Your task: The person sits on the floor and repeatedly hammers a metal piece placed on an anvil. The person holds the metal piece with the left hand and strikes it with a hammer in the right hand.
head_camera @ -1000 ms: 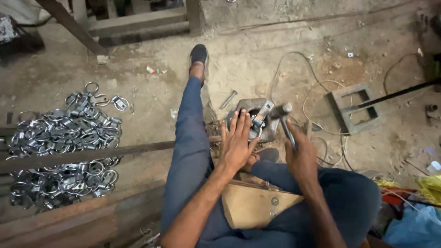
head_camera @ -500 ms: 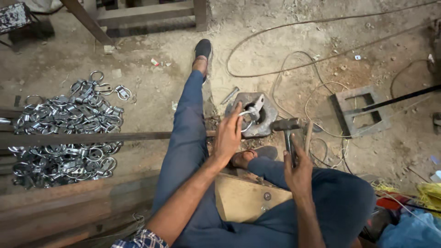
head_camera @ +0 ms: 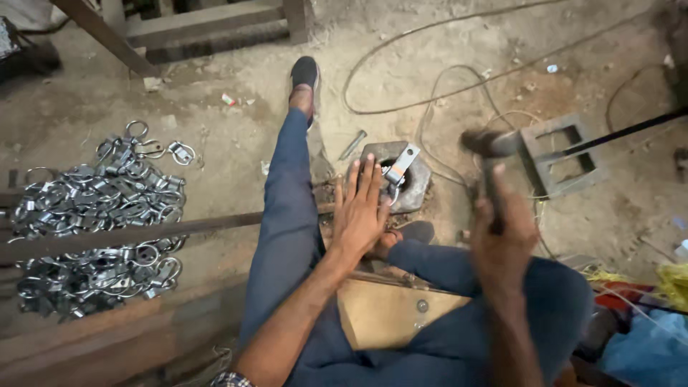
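I sit on the ground with my left leg stretched out. My left hand (head_camera: 362,208) rests with fingers spread at the near edge of a dark metal block (head_camera: 416,188), fingertips holding a small shiny metal bracket with a ring (head_camera: 396,172) on top of it. My right hand (head_camera: 502,229) is blurred and grips the handle of a hammer (head_camera: 487,147), whose head is raised to the right of the block.
A large heap of shiny ring brackets (head_camera: 93,222) lies at the left, crossed by a long rusty bar (head_camera: 143,233). A square metal frame (head_camera: 562,154), cables (head_camera: 444,86), a loose bolt (head_camera: 352,145) and a wooden board (head_camera: 387,312) surround me.
My right hand has lifted the hammer up and to the right, away from the block. My left hand has stayed on the bracket.
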